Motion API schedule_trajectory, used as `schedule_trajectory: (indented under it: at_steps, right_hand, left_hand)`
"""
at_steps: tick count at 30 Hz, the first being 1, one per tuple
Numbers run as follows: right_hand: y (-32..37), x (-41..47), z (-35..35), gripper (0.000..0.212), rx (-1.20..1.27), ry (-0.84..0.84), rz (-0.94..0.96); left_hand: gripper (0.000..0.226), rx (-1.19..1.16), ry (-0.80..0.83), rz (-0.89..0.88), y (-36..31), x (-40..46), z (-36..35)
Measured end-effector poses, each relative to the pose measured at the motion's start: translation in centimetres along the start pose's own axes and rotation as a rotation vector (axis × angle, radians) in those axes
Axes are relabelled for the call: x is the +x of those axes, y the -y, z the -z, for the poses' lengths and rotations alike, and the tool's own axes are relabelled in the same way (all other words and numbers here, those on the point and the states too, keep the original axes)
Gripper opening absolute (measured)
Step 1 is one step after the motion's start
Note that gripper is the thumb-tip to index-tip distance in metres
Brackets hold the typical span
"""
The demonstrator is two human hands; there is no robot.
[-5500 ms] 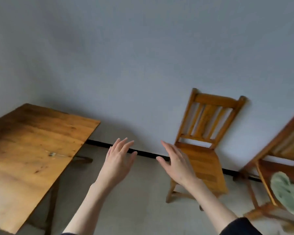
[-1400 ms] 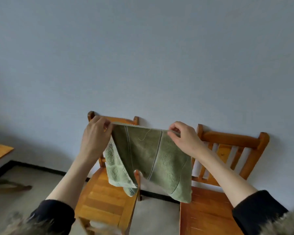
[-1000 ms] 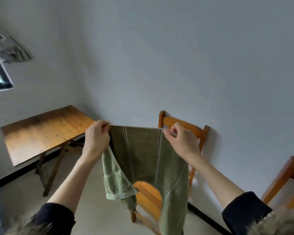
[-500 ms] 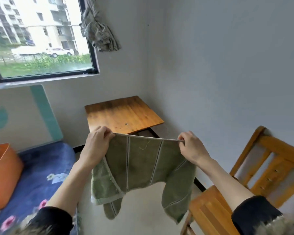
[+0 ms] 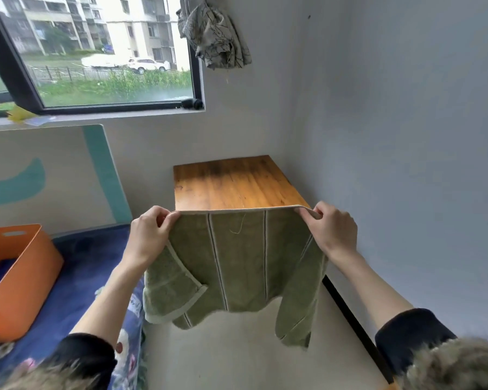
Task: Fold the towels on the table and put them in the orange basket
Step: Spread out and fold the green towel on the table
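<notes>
Green terry towel with pale stripes, held up in the air by its top edge, in front of the small wooden tabletop and above bare floor. Fingers of the left hand curled and pinching the top left corner; fingers of the right hand curled and pinching the top right corner. Top edge pulled taut and level between the two grips, cloth hanging free below, lower corners drooping unevenly, one flap doubled over near the left wrist. Black sleeves at both forearms.

Further out: orange plastic basket well to the left, sitting on a dark blue flowered bed cover, with something blue already inside, kind unclear. Window above, bundled grey patterned cloth hanging by its frame.

Step in hand, by the look of it: spreading the towel out square before the first fold, none made yet. Next move likely calls for either laying the cloth flat on the tabletop or bringing the two pinched corners together, keeping the hanging edges lined up and shaking out the doubled flap first.
</notes>
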State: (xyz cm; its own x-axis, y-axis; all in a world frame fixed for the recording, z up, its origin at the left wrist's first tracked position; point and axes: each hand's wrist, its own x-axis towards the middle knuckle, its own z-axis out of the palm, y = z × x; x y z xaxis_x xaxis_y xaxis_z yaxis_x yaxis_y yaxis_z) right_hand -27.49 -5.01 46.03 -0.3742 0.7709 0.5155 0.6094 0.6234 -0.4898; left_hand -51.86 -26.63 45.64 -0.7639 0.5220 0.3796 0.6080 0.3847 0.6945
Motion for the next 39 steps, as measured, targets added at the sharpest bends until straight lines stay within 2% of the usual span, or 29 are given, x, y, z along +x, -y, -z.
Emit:
schedule_trajectory:
  at_steps: [5,10,14,16,19,22,26,39]
  right_hand:
    - [-1.5,5.5,-5.2,0.054,-0.027,0.022,0.038]
    - [-3.4,10.6,-10.4,0.029,0.004,0.146,-0.011]
    - [-4.9,14.3,-14.4,0.008,0.274,0.348,-0.135]
    - [-5.7,15.7,-16.2,0.01,0.308,0.393,-0.165]
    - [-6.2,18.1,-19.3,0.015,0.313,0.358,-0.226]
    - [-6.0,21.0,-22.6,0.019,0.279,0.31,-0.288]
    - [-5.6,24.4,-27.1,0.016,0.185,0.365,-0.342]
    - [-6.5,36.1,-40.1,0.02,-0.068,0.337,-0.274]
  left_hand:
    - [0.013,0.003,0.011,0.045,1.9,4.6,-3.2]
    - [0.006,-0.001,0.095,0.104,3.7,8.9,-6.1]
    - [0.005,-0.023,0.126,0.133,5.9,11.9,-8.4]
    - [0.005,-0.025,0.152,0.124,7.2,13.6,-9.7]
    - [0.006,-0.01,0.194,0.108,9.2,16.8,-12.0]
    - [0.006,-0.007,0.247,0.094,11.1,20.8,-14.6]
    - [0.009,0.017,0.301,0.107,13.8,25.6,-17.4]
    - [0.008,0.062,0.403,0.237,19.3,41.1,-26.7]
